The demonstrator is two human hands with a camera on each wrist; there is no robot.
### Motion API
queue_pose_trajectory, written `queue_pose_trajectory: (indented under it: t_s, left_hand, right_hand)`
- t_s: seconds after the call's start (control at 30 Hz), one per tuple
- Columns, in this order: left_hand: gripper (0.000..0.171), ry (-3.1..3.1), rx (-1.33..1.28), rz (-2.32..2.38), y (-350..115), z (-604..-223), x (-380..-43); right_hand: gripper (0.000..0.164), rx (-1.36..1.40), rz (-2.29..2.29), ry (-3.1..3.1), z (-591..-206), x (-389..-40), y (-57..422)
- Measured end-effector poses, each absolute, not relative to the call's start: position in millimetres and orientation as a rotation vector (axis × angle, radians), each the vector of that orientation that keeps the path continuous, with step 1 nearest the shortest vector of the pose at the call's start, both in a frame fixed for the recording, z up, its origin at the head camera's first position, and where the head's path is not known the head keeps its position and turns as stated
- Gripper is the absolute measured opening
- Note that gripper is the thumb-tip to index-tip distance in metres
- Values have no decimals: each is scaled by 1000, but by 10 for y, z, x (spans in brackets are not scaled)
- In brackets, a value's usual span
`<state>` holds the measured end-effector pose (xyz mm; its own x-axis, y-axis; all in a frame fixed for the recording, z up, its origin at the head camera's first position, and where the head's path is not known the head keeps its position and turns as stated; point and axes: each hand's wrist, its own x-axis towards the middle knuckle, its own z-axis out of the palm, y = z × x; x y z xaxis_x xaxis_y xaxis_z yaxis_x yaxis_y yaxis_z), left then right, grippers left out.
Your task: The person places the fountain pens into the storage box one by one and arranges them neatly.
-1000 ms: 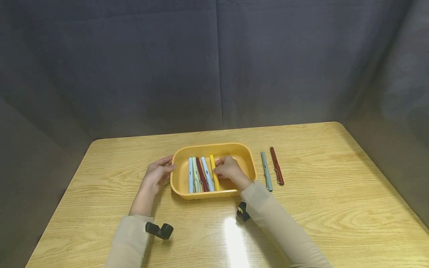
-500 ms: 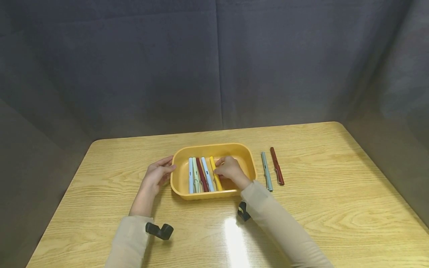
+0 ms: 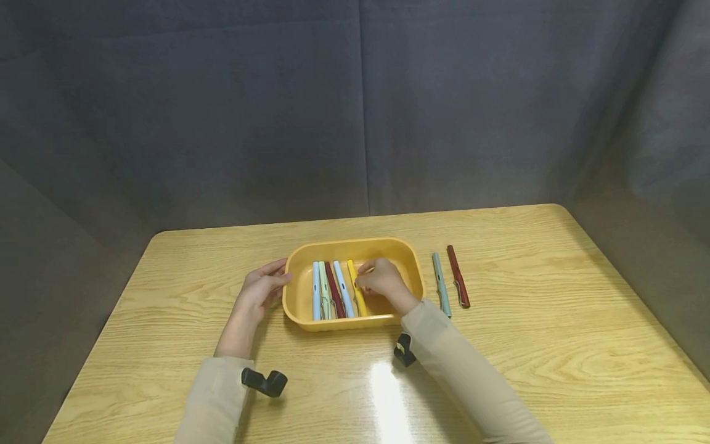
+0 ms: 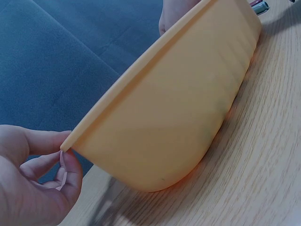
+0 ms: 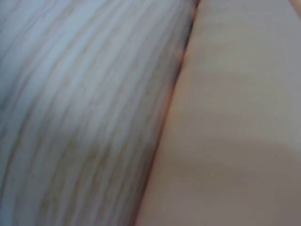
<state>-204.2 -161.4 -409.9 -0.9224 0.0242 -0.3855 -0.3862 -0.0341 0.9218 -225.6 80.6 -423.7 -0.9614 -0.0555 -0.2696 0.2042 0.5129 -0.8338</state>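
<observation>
In the head view a yellow-orange plastic tray stands on the table. The left hand pinches its left rim between thumb and fingers, as the left wrist view also shows. Inside lie several clip pens side by side: a pale blue pen, a pale green pen, a dark red pen, another light blue pen and a yellow pen. Reaching into the tray, the right hand has its fingertips at the yellow pen's right side. The tray's wall fills much of the right wrist view.
On the wooden table, right of the tray, lie a grey-green pen and a second dark red pen. A dark grey curtain hangs behind and at both sides.
The yellow pen's near end has shifted slightly right, leaving it more slanted. The right fingertips have drawn slightly right, showing more of the pen. The left hand stays on the rim.
</observation>
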Motion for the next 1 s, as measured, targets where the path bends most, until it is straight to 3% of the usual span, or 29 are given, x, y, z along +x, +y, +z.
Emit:
queue_pose_trajectory:
  t_s: [0.5, 1.0]
  left_hand:
    - [53, 1975, -382, 2024, -1613, -4107, -2034]
    - [53, 1976, -376, 2030, -1615, -4125, -2051]
  right_hand:
    - [36, 49, -1568, 2385, -3950, -2286, 1008]
    - [45, 78, -1648, 2373, -3676, -2291, 1658]
